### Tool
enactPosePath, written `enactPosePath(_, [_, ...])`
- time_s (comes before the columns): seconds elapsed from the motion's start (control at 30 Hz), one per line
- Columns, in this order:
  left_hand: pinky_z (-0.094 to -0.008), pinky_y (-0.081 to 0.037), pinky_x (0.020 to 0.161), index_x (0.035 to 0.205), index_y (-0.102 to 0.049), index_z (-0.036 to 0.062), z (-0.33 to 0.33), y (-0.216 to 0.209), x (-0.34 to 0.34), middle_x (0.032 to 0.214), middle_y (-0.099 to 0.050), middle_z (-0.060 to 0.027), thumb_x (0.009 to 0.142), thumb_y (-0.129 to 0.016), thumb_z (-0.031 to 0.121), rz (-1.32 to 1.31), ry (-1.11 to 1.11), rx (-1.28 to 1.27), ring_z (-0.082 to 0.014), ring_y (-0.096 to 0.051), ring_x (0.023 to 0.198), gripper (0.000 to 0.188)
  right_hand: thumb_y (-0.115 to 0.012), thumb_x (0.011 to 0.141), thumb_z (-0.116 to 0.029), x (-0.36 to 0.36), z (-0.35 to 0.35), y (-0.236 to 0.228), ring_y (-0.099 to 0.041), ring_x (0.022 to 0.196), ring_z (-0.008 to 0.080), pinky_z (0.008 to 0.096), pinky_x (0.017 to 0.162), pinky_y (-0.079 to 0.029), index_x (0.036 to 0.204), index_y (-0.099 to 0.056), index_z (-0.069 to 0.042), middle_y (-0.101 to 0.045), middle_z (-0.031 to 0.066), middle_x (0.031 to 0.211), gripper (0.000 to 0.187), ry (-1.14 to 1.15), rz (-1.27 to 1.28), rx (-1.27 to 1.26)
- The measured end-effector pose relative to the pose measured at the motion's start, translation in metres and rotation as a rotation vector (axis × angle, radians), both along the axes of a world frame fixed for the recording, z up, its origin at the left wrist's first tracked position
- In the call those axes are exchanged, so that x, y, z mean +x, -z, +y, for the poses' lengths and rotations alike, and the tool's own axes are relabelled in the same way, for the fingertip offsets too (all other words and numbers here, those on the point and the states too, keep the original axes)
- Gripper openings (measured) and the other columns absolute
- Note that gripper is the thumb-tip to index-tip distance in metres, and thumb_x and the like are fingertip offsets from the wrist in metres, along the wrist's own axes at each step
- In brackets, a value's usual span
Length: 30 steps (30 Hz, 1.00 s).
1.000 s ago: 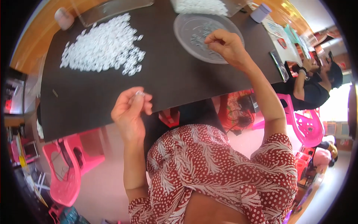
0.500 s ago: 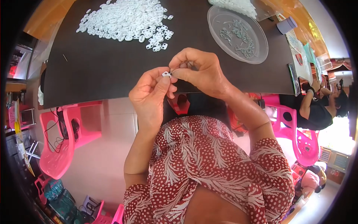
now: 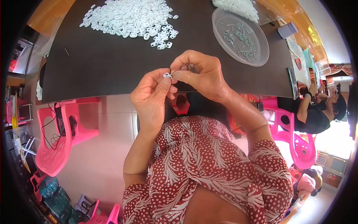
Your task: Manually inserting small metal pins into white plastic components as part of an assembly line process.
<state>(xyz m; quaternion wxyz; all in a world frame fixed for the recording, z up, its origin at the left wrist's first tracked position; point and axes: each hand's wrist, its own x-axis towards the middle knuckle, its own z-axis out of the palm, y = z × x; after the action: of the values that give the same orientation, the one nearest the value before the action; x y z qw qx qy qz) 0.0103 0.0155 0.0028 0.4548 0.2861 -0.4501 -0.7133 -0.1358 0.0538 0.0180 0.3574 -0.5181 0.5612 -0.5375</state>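
Between the thumb and fingers of my left hand (image 3: pixel 150 98) is a small white plastic piece (image 3: pixel 166 75) with a hole in it. My right hand (image 3: pixel 206 76) is closed in a pinch at the piece's right side; what its fingertips hold, if anything, is too small to make out. Both hands meet over the near edge of the dark table (image 3: pixel 108 71). Beyond them lies a big heap of white oval pieces (image 3: pixel 125 18), with a loose cluster of white pieces with holes (image 3: pixel 163 36) at its near right. A round clear tray (image 3: pixel 220 42) at the right holds small grey screw-like parts (image 3: pixel 244 37).
Behind the tray lies a clear bag of white pieces (image 3: pixel 238 8). A grey-purple cup (image 3: pixel 287 30) stands at the far right, and a flat dark device (image 3: pixel 293 83) lies along the right edge. Pink chairs (image 3: pixel 56 153) flank me. At the right sits another person (image 3: pixel 315 115).
My view has shifted slightly, so the heap and tray appear a little farther right. Both hands keep the same grip around the white piece.
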Motion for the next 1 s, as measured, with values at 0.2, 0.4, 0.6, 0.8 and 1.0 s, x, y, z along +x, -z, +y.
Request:
enactPosePath(0.2, [-0.0220,-0.047,0.051,0.099,-0.060,-0.0084,0.000,-0.001,0.003,0.079,-0.064,-0.0114,0.086,-0.059,0.000,-0.026,-0.009,-0.017,-0.0121,-0.059,0.061,0.016,-0.065,0.078,-0.002,0.002,0.000,0.001,-0.048,0.062,0.0026,0.0198,0.055,-0.042,0.087,-0.061,-0.001,-0.057,-0.0021,0.069,0.010,-0.002,-0.014,-0.006])
enactPosePath(0.4, [-0.0216,-0.047,0.051,0.100,-0.060,-0.0079,0.000,0.000,0.005,0.079,-0.065,-0.0112,0.086,-0.059,0.001,-0.042,-0.010,-0.040,-0.0117,-0.059,0.061,0.016,-0.064,0.077,-0.001,0.004,-0.002,0.002,-0.048,0.061,0.0026,0.0199,0.055,-0.041,0.087,-0.061,0.000,-0.057,-0.0018,0.069,0.010,-0.010,0.011,-0.001])
enactPosePath(0.6, [-0.0207,-0.046,0.052,0.099,-0.060,-0.0072,0.002,0.003,0.004,0.079,-0.064,-0.0092,0.087,-0.058,0.001,-0.064,-0.021,-0.067,-0.0098,-0.058,0.061,0.015,-0.064,0.077,0.001,0.007,-0.002,0.000,-0.049,0.062,0.0023,0.0197,0.054,-0.041,0.086,-0.061,0.000,-0.056,-0.0018,0.068,0.010,-0.007,0.000,0.009])
enactPosePath(0.8, [-0.0196,-0.046,0.053,0.099,-0.061,-0.0067,0.006,0.006,0.006,0.079,-0.063,-0.0067,0.088,-0.058,0.001,-0.232,-0.086,-0.209,-0.0081,-0.056,0.062,0.014,-0.064,0.080,0.001,0.011,-0.002,-0.001,-0.053,0.067,0.0029,0.0183,0.060,-0.045,0.089,-0.060,0.001,-0.059,-0.0003,0.077,0.010,-0.032,0.048,0.091])
enactPosePath(1.0, [-0.0177,-0.044,0.053,0.100,-0.062,-0.0032,0.005,0.007,0.006,0.078,-0.062,-0.0017,0.089,-0.055,0.001,-0.140,-0.087,-0.155,-0.0045,-0.054,0.062,0.013,-0.061,0.077,-0.002,0.017,-0.006,0.005,-0.055,0.064,0.0122,0.0262,0.059,-0.045,0.084,-0.060,0.001,-0.054,0.0056,0.072,0.008,0.013,0.058,-0.064])
